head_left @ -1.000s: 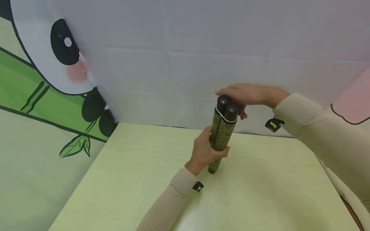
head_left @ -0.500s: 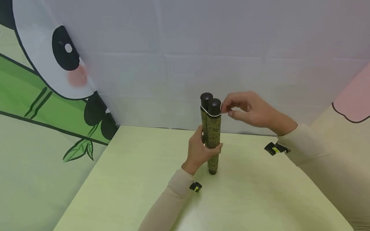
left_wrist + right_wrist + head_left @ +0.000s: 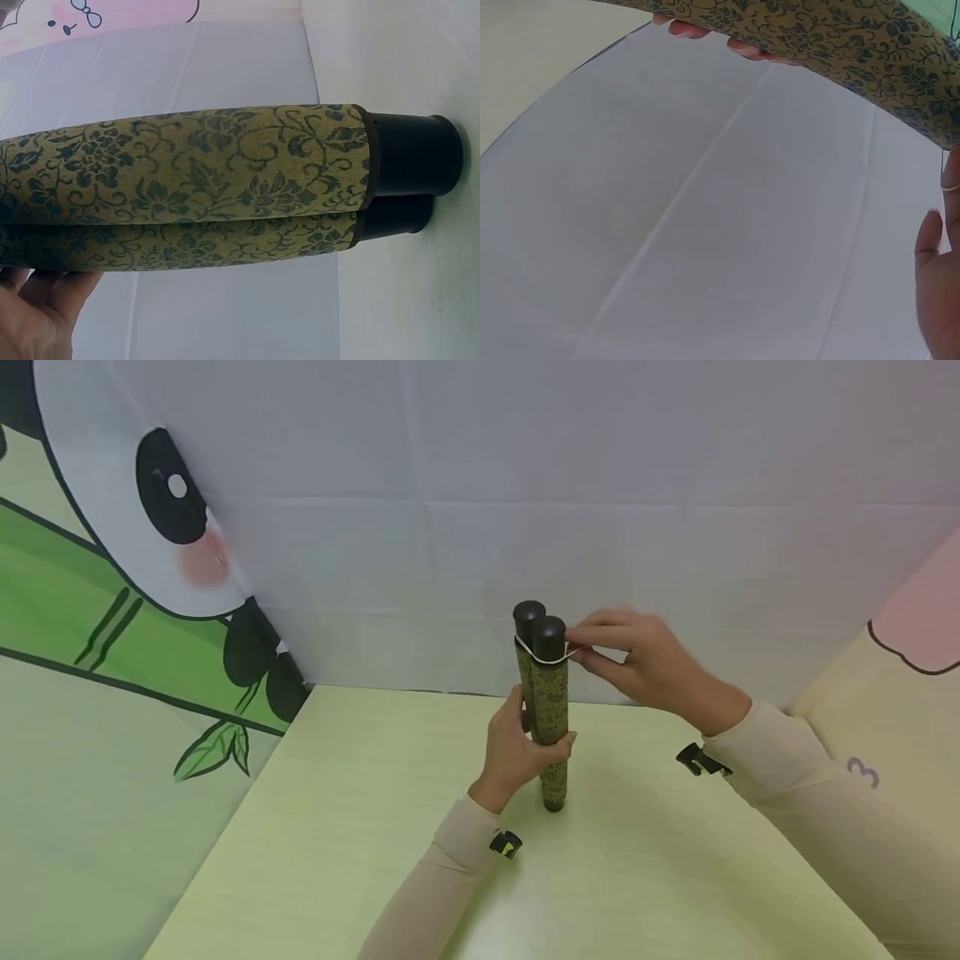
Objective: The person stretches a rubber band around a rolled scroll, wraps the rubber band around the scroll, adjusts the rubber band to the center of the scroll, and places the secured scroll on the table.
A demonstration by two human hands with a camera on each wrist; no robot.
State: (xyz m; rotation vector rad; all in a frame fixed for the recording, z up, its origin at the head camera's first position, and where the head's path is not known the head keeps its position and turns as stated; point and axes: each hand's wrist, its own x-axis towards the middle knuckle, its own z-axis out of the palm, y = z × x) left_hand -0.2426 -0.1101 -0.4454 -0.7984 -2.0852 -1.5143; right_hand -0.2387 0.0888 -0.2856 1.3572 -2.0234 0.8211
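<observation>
Both roll bottoms [image 3: 416, 155]: left wrist view only

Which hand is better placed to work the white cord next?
Likely the right hand: its fingers are at the white cord, while the left hand grips the patterned tubes lower down.

Olive floral double roll [image 3: 551, 702], black ends [image 3: 548, 637], near upright
White cord [image 3: 551, 662] round top; base contact with table [image 3: 360, 827] unclear
</observation>
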